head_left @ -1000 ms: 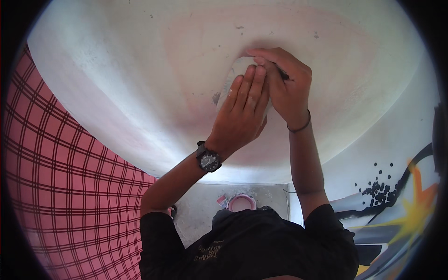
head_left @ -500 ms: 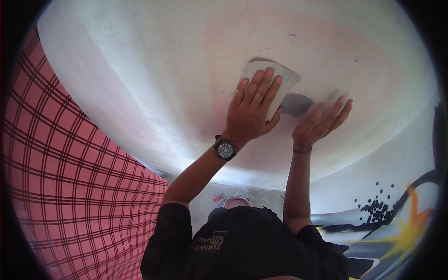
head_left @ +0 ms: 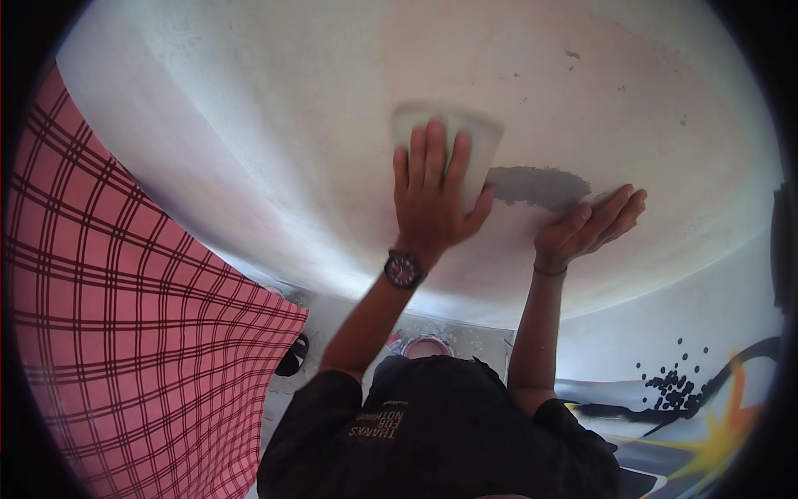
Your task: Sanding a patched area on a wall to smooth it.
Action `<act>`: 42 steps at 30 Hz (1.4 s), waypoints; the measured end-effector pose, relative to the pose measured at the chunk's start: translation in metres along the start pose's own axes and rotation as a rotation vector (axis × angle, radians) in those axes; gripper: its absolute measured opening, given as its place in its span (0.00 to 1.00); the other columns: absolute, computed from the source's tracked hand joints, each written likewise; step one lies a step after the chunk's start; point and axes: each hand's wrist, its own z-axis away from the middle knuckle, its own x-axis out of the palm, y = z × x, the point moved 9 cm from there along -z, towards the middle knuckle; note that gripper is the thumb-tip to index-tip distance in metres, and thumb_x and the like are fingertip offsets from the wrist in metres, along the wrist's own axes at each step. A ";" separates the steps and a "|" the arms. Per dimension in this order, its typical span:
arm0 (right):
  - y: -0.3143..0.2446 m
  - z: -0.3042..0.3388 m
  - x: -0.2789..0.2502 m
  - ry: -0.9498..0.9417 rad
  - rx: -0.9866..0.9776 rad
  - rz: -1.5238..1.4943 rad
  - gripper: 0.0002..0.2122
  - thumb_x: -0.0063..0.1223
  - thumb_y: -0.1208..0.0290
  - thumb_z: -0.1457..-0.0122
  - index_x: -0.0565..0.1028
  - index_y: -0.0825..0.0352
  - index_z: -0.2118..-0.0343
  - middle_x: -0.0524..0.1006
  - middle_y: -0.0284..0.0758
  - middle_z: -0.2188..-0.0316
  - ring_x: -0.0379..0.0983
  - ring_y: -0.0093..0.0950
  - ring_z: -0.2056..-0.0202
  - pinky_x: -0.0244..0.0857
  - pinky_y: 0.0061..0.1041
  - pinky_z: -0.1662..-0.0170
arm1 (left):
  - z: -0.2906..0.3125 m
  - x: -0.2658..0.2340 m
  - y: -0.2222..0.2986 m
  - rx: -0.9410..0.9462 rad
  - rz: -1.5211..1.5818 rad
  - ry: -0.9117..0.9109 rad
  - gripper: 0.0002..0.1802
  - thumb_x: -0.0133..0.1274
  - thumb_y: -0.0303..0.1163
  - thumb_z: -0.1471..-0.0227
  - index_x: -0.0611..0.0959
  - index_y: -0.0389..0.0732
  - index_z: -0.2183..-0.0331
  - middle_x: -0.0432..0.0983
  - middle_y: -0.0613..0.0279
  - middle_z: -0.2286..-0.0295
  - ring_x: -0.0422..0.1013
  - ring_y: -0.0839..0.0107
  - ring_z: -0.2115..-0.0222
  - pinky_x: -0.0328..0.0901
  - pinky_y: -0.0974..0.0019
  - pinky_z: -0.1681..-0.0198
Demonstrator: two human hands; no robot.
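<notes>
Overhead, pale flat sheet (head_left: pixel 478 141) under left hand (head_left: pixel 432 200)

Your left hand (head_left: pixel 432 195) lies flat on a pale sheet (head_left: pixel 474 145) against the white ceiling (head_left: pixel 249 125); your right hand (head_left: pixel 586 224) sits just beside the grey patch (head_left: pixel 536 185). The ceiling around them is bare and open. A red checked curtain (head_left: pixel 125 333) closes off the left.

A red plaid cloth (head_left: pixel 125 333) hangs left, a painted mural (head_left: pixel 706 416) (orange, black) lower right.
</notes>
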 end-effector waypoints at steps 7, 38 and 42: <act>0.001 0.004 0.001 0.006 -0.022 -0.015 0.28 0.27 0.57 0.29 0.56 0.73 0.33 0.52 0.48 0.31 0.44 0.45 0.30 0.33 0.49 0.30 | 0.037 0.006 -0.014 -0.108 0.023 0.011 0.41 0.51 0.58 0.48 0.69 0.47 0.38 0.55 0.42 0.36 0.51 0.45 0.35 0.42 0.38 0.36; -0.032 0.053 0.025 -0.040 -0.032 -0.070 0.31 0.28 0.52 0.31 0.57 0.72 0.34 0.50 0.51 0.31 0.41 0.51 0.30 0.31 0.53 0.31 | -0.020 -0.003 0.000 0.150 0.097 -0.097 0.45 0.52 0.57 0.48 0.66 0.41 0.36 0.53 0.55 0.34 0.47 0.57 0.32 0.39 0.45 0.33; -0.038 0.062 0.023 -0.044 -0.066 -0.063 0.32 0.28 0.51 0.31 0.58 0.73 0.34 0.50 0.53 0.31 0.41 0.53 0.30 0.31 0.53 0.31 | 0.037 0.015 -0.013 0.126 0.041 -0.044 0.47 0.52 0.59 0.49 0.66 0.39 0.37 0.55 0.53 0.35 0.46 0.56 0.32 0.37 0.44 0.33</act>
